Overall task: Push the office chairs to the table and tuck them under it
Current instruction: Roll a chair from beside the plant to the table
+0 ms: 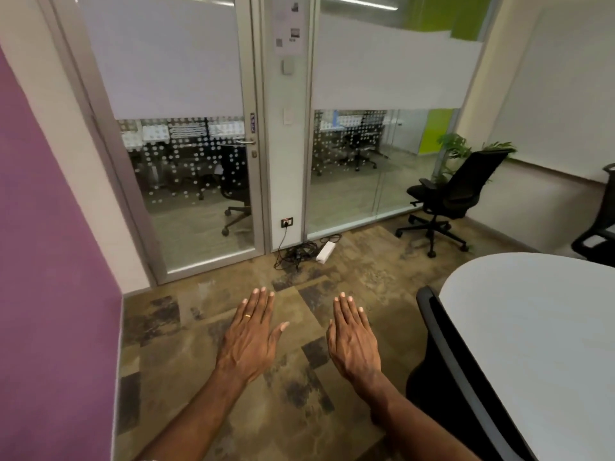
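Two flat empty hands over carpet, chairs partly sorted around a white table.

Carpet (233, 377) is patchy brown and fills the floor. Table (539, 344), rounded edge, sits at right. One black chair (442, 354) is pushed in against the table's near left edge, back upright, seat hidden. Second black chair (446, 197) stands well apart from the table, in the far corner by the glass wall (359, 168) and a plant (456, 148). Third chair (599, 224) is cut off at right edge, position unclear. Left hand (249, 337) and right hand (354, 337) hover palm-down, fingers straight and together, holding nothing, touching nothing. Ring (248, 316) on the left hand.
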A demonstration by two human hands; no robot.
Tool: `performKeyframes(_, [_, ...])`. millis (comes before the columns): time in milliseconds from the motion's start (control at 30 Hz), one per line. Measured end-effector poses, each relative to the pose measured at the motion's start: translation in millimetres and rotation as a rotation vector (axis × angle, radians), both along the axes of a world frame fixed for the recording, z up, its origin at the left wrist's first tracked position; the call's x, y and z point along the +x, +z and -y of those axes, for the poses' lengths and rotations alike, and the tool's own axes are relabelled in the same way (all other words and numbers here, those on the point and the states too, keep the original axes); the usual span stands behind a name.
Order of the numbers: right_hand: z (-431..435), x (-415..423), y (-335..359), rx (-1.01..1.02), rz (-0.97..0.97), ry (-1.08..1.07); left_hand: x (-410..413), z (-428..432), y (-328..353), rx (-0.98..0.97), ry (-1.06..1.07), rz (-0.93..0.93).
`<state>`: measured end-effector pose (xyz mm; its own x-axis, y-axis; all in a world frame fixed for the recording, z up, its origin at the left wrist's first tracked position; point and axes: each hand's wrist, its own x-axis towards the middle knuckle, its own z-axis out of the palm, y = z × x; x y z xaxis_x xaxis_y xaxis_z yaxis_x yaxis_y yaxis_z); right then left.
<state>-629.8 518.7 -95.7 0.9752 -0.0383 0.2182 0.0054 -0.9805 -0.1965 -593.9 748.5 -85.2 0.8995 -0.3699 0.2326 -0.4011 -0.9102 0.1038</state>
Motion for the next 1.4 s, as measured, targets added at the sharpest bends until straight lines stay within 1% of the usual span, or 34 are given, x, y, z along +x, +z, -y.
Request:
performKeyframes(100, [0.3, 41.4, 7.0, 0.021, 0.025, -0.050, 52.4, 4.2, 3.6, 0.006, -0.040, 0.039])
performKeyframes(233, [14.5, 93.2, 6.1, 0.012, 0.012, -0.108, 114.2, 22.3, 1.3, -0.040, -0.101, 0.005])
performKeyframes(367, [35.5, 149.3, 1.9, 0.025, 0.018, -0.144, 178.2, 44.1, -9.0, -0.010, -0.129, -0.005])
performKeyframes(433, [49.9, 181.6, -4.1, 0.026, 0.033, -0.163, 212.9, 60.1, -11.6, -0.035, -0.141, 0.016])
performKeyframes(533, [80.5, 234.8, -10.4, 0.025, 0.030, -0.190, 265.7, 93.4, -10.2, -0.073, -0.175, 0.022])
performKeyframes(700, [138.4, 327.2, -16.9, 0.034, 0.008, -0.241, 359.8, 159.1, -11.2, -0.037, -0.191, 0.016])
performKeyframes(833, [198.4, 391.6, -10.8, -0.019, 0.004, -0.261, 426.0, 222.2, -1.9, -0.050, -0.202, 0.071])
performKeyframes(900, [222.9, 417.7, -7.0, -0.023, -0.016, -0.285, 455.2, 246.7, 2.5, -0.033, -0.227, 0.026])
performKeyframes(1000, [251.8, 448.1, -8.7, -0.032, 0.001, -0.331, 495.3, 276.9, 3.4, -0.021, -0.259, 0.083])
performKeyframes(1100, [285.0, 488.9, -8.1, -0.016, -0.029, -0.363, 546.0, 307.7, 9.4, -0.037, -0.289, 0.051])
performKeyframes(1267, [327.4, 548.9, -19.8, -0.018, -0.044, -0.432, 625.8, 350.8, -0.8, -0.011, -0.356, 0.073])
performKeyframes(1400, [352.0, 602.3, -27.1, -0.017, -0.038, -0.517, 696.2, 384.4, -6.9, -0.049, -0.426, 0.068])
